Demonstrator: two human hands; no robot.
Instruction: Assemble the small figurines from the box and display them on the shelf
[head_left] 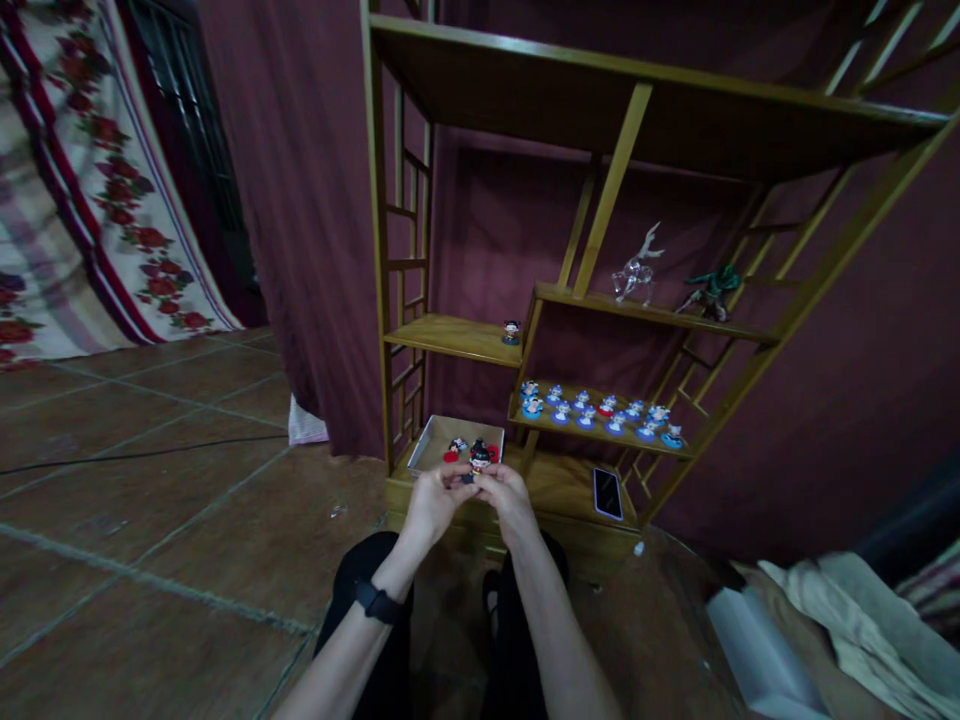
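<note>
My left hand (433,502) and my right hand (504,497) meet in front of me, fingers pinched together on a small figurine (479,458) with a black top and red body. They hover just over the near edge of a shallow grey tray (430,438) on the bottom board of a wooden shelf unit (457,340). A few more small red and black figurines (455,449) lie in the tray. My left wrist wears a black band.
One figurine (511,332) stands on the left middle shelf. Several blue-based figurines (600,410) line the lower right shelf. A phone (607,492) lies on the bottom board. A clear deer (636,268) and a green figure (710,288) stand higher. Cloth and a book lie right.
</note>
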